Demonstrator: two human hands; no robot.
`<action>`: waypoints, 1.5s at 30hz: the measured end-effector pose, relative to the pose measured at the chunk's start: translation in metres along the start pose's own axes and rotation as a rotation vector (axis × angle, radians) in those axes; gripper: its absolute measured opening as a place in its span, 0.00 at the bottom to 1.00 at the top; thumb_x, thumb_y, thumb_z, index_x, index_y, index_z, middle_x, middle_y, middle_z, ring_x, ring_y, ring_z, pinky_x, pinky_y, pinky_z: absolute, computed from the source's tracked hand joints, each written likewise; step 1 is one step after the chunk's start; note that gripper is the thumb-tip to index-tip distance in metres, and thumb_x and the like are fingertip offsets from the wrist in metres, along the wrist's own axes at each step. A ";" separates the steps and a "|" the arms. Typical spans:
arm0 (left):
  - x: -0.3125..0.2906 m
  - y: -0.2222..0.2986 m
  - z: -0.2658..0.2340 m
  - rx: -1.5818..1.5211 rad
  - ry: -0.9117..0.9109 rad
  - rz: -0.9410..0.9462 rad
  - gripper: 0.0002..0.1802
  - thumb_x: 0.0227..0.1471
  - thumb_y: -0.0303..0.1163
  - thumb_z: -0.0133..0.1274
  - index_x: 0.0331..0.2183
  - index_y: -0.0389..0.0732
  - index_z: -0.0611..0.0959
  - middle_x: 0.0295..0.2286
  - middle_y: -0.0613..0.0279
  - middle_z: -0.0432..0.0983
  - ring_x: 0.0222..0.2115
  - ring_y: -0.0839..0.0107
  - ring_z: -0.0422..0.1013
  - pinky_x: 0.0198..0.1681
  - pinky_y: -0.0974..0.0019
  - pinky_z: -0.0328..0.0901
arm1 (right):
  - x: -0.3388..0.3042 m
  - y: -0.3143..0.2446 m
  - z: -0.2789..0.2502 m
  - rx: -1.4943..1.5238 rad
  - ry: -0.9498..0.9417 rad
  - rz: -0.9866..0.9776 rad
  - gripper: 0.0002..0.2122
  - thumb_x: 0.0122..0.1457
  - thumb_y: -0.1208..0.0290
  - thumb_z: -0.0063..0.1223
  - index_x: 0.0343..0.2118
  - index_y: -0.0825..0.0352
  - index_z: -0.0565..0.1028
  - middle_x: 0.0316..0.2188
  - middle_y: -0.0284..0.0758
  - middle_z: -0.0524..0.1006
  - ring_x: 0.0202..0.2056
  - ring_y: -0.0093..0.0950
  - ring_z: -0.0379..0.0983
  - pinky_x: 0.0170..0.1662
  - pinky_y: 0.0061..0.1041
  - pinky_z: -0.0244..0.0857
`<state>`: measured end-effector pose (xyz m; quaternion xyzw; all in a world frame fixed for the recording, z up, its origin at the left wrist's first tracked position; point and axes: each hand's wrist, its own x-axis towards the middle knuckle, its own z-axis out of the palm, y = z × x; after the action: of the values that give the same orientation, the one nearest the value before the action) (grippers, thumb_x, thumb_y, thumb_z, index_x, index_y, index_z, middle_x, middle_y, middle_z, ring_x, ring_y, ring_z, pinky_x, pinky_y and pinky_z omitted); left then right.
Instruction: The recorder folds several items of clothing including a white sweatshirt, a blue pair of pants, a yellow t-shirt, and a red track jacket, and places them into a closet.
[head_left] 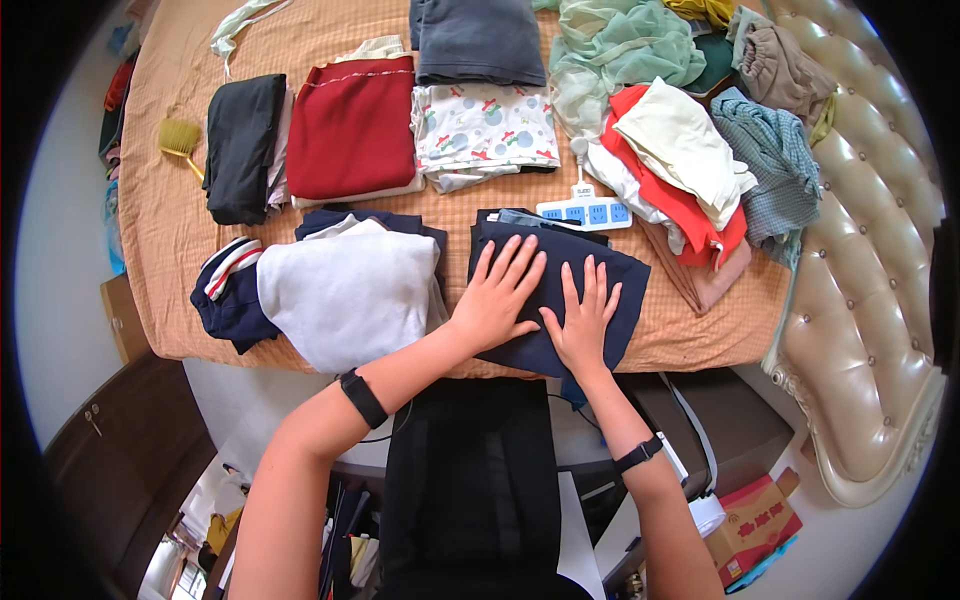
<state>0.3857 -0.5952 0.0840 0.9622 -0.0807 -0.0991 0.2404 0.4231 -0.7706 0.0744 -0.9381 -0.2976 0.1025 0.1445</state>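
Note:
Dark navy folded trousers [625, 290] lie on a small pile near the bed's front edge; the exact kind of garment is hard to tell. My left hand [498, 295] rests flat on their left part, fingers spread. On their right part my right hand [580, 325] lies flat too, fingers apart. Other folded cloth [545, 220] peeks out at the pile's far edge. Just left of my left hand is a light grey folded sweater [350, 290] over navy clothes [400, 222]. A white power strip [585, 212] with blue sockets sits just beyond the navy pile.
Farther back stand folded stacks: black [243, 150], dark red [352, 130], patterned white [485, 125] and slate grey [475, 45]. Loose clothes [680, 150] heap at the right beside a tufted headboard [850, 300]. A yellow brush [180, 138] lies far left on the checked orange sheet [160, 270].

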 end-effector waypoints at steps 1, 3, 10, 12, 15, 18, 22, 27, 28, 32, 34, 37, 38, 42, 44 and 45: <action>0.001 -0.005 0.005 0.025 -0.002 -0.009 0.51 0.35 0.59 0.51 0.55 0.39 0.56 0.56 0.50 0.45 0.57 0.54 0.41 0.58 0.50 0.37 | 0.004 0.008 0.006 0.000 0.007 0.001 0.33 0.47 0.57 0.53 0.56 0.57 0.55 0.58 0.45 0.48 0.59 0.42 0.42 0.57 0.50 0.31; 0.002 -0.021 0.020 0.055 -0.012 0.033 0.50 0.37 0.62 0.47 0.55 0.39 0.56 0.56 0.50 0.45 0.57 0.55 0.41 0.58 0.52 0.38 | 0.006 0.026 0.020 0.030 0.015 -0.023 0.34 0.47 0.54 0.51 0.57 0.57 0.53 0.58 0.44 0.48 0.59 0.42 0.42 0.57 0.49 0.33; -0.004 -0.013 0.007 0.112 -0.025 -0.096 0.51 0.38 0.60 0.48 0.54 0.35 0.54 0.56 0.49 0.45 0.57 0.56 0.42 0.58 0.52 0.37 | -0.012 0.053 0.001 0.055 0.059 0.249 0.38 0.47 0.52 0.51 0.57 0.68 0.49 0.58 0.46 0.47 0.60 0.41 0.40 0.59 0.45 0.31; -0.007 -0.002 0.000 0.168 -0.017 -0.169 0.52 0.36 0.58 0.52 0.54 0.33 0.55 0.55 0.50 0.47 0.57 0.59 0.43 0.58 0.52 0.38 | -0.024 0.057 -0.007 0.085 0.090 0.309 0.38 0.48 0.53 0.51 0.57 0.68 0.49 0.58 0.46 0.47 0.60 0.41 0.39 0.59 0.46 0.30; 0.002 0.020 -0.005 0.104 0.037 -0.042 0.52 0.35 0.58 0.52 0.54 0.34 0.55 0.55 0.51 0.47 0.57 0.58 0.43 0.58 0.52 0.37 | -0.026 0.038 -0.028 0.029 0.097 0.207 0.35 0.49 0.57 0.50 0.57 0.67 0.50 0.58 0.47 0.46 0.60 0.41 0.40 0.57 0.50 0.31; 0.017 0.024 0.007 0.181 -0.016 0.002 0.52 0.33 0.61 0.50 0.55 0.41 0.56 0.56 0.54 0.47 0.57 0.58 0.43 0.56 0.44 0.35 | -0.012 0.011 -0.014 0.057 -0.001 0.035 0.35 0.48 0.57 0.51 0.57 0.63 0.51 0.58 0.46 0.47 0.59 0.41 0.42 0.57 0.49 0.33; 0.023 0.010 0.028 0.177 -0.051 0.018 0.50 0.34 0.66 0.45 0.54 0.44 0.59 0.56 0.55 0.47 0.57 0.58 0.42 0.55 0.39 0.34 | -0.009 0.036 0.016 0.063 -0.033 0.010 0.36 0.47 0.54 0.51 0.57 0.62 0.51 0.58 0.45 0.48 0.59 0.42 0.41 0.58 0.48 0.32; 0.018 0.009 0.019 0.177 -0.026 0.026 0.52 0.35 0.63 0.49 0.54 0.38 0.57 0.55 0.50 0.47 0.57 0.54 0.42 0.56 0.43 0.34 | -0.024 0.079 0.016 0.203 -0.028 0.309 0.42 0.45 0.50 0.54 0.58 0.66 0.47 0.58 0.47 0.47 0.58 0.45 0.42 0.58 0.45 0.35; 0.012 0.010 0.018 0.109 0.038 -0.066 0.52 0.35 0.61 0.51 0.54 0.36 0.56 0.55 0.48 0.46 0.57 0.54 0.42 0.57 0.43 0.34 | -0.031 0.085 0.009 0.300 -0.052 0.362 0.43 0.45 0.52 0.55 0.58 0.68 0.45 0.57 0.49 0.47 0.58 0.44 0.43 0.58 0.40 0.38; -0.005 0.017 0.024 -0.155 0.242 -0.523 0.58 0.34 0.50 0.60 0.53 0.25 0.46 0.54 0.36 0.41 0.57 0.50 0.39 0.58 0.55 0.38 | -0.047 0.102 0.023 1.088 -0.169 0.729 0.39 0.49 0.57 0.55 0.55 0.75 0.48 0.55 0.46 0.54 0.55 0.36 0.52 0.56 0.28 0.48; -0.010 0.005 0.042 -0.327 0.354 -0.624 0.58 0.34 0.49 0.61 0.53 0.25 0.45 0.54 0.34 0.41 0.57 0.50 0.41 0.58 0.58 0.40 | -0.048 0.111 0.033 1.287 -0.283 0.764 0.38 0.49 0.57 0.55 0.55 0.75 0.50 0.53 0.44 0.57 0.53 0.34 0.55 0.55 0.27 0.49; -0.010 -0.008 0.056 -0.829 0.209 -1.156 0.60 0.33 0.51 0.62 0.52 0.23 0.45 0.52 0.33 0.47 0.54 0.51 0.49 0.56 0.62 0.48 | -0.044 0.120 0.047 1.507 -0.401 0.790 0.35 0.48 0.57 0.57 0.53 0.74 0.55 0.50 0.41 0.63 0.50 0.30 0.59 0.53 0.24 0.52; -0.008 -0.010 0.058 -0.913 0.185 -1.145 0.61 0.32 0.52 0.62 0.52 0.23 0.46 0.50 0.34 0.51 0.52 0.53 0.54 0.54 0.63 0.51 | -0.042 0.124 0.050 1.494 -0.413 0.800 0.36 0.48 0.57 0.57 0.53 0.74 0.55 0.50 0.41 0.63 0.51 0.30 0.59 0.53 0.24 0.52; -0.010 -0.033 0.074 -1.277 0.069 -1.067 0.54 0.35 0.50 0.61 0.52 0.26 0.52 0.46 0.43 0.61 0.46 0.61 0.63 0.49 0.66 0.59 | -0.038 0.124 0.062 1.428 -0.390 0.769 0.38 0.46 0.54 0.58 0.53 0.74 0.54 0.50 0.42 0.62 0.51 0.30 0.59 0.53 0.24 0.53; -0.005 -0.027 0.068 -1.337 0.040 -1.033 0.50 0.37 0.49 0.60 0.52 0.29 0.54 0.46 0.47 0.62 0.45 0.64 0.64 0.48 0.67 0.59 | -0.036 0.125 0.058 1.410 -0.456 0.797 0.38 0.46 0.54 0.58 0.54 0.74 0.54 0.51 0.42 0.62 0.51 0.31 0.59 0.53 0.24 0.53; -0.003 -0.025 0.063 -1.390 0.014 -0.990 0.46 0.39 0.48 0.58 0.52 0.32 0.57 0.45 0.52 0.64 0.44 0.67 0.64 0.47 0.68 0.60 | -0.033 0.124 0.056 1.396 -0.514 0.819 0.39 0.46 0.53 0.58 0.54 0.74 0.53 0.51 0.43 0.61 0.51 0.31 0.59 0.53 0.24 0.53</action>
<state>0.3707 -0.6007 0.0182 0.5209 0.4297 -0.2138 0.7059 0.4469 -0.8756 -0.0155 -0.6149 0.1735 0.5169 0.5698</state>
